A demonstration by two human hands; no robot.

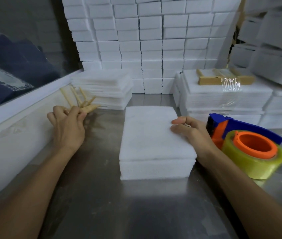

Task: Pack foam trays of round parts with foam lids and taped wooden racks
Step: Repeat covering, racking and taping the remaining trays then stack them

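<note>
Rack placement: left hand (67, 129), fingers clamped on wooden rack (89, 107), lies left of lidded foam tray (154, 135), long axis pointing away; right hand (194, 133) touches its edge, finger state indeterminable

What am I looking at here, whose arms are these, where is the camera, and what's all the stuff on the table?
No machine here: a person works bare-handed, and the single picture comes from a camera on their head, looking down. The left hand grips a wooden rack. The right hand rests on a foam lid covering a foam tray on the metal table; whether it pinches is unclear. Beside it lies a tape dispenser. Behind are stacked foam sheets and a taped pack.
</note>
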